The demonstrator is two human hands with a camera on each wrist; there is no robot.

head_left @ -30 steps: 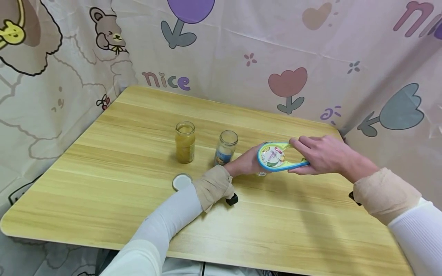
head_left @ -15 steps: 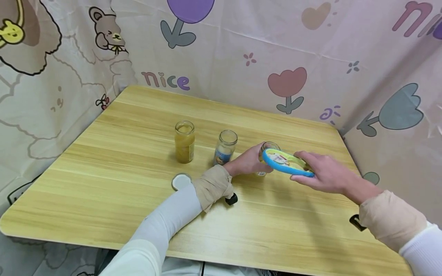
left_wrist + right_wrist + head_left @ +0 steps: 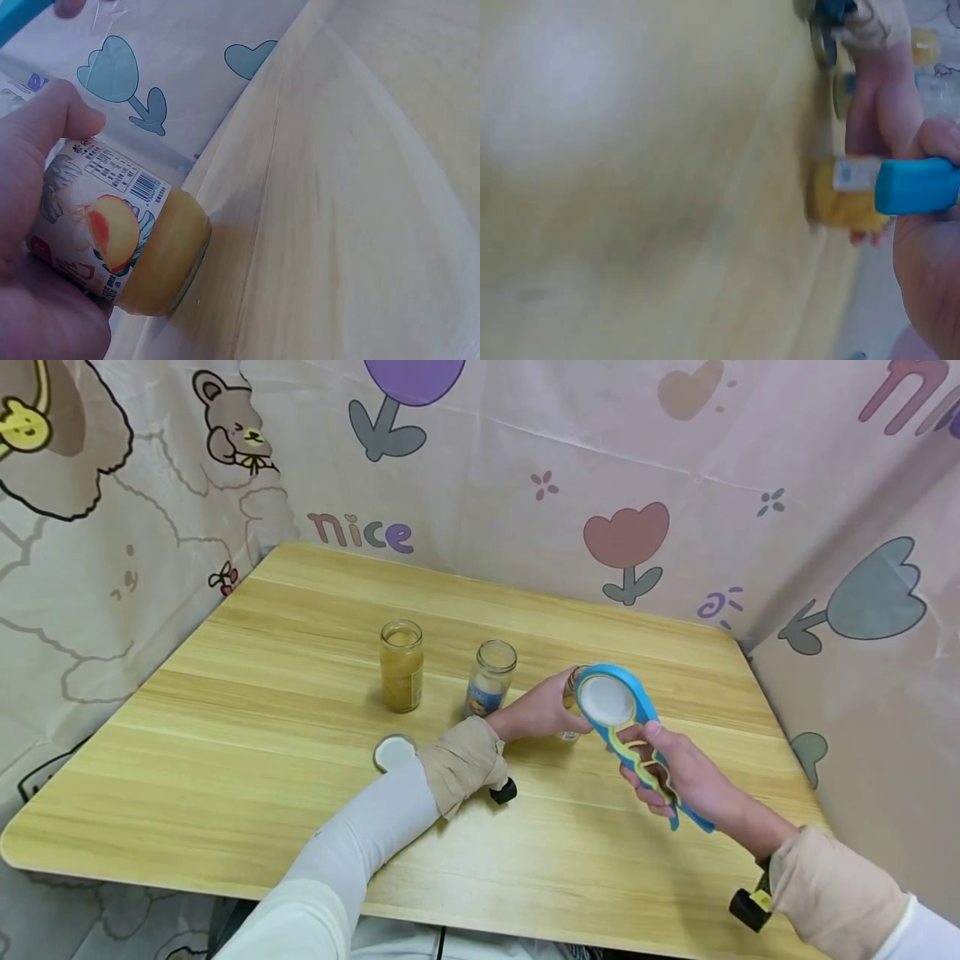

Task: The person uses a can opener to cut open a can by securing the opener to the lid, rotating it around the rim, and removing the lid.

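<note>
My left hand (image 3: 542,706) grips a glass jar of yellow peaches (image 3: 169,251), its fingers wrapped round the fruit-printed label. In the head view most of that jar is hidden behind the hand and the opener. With my right hand (image 3: 693,772) I hold a blue and yellow-green jar opener (image 3: 637,689) by its handles, up beside the jar's top. A round lid (image 3: 607,700) sits in the opener's ring, its white underside facing the head camera. In the right wrist view the blue handle end (image 3: 915,186) overlaps the jar.
Left of the hands stand two lidless jars: one filled with yellow contents (image 3: 402,672), one of clear glass with a blue label (image 3: 487,689). A loose lid (image 3: 394,753) lies white side up by the left forearm. Printed cloth (image 3: 480,485) hangs behind the wooden table (image 3: 300,777).
My right hand has turned the opener over, so the lid in it went from printed top to white underside, and the hand has lowered. My left hand stays on the jar.
</note>
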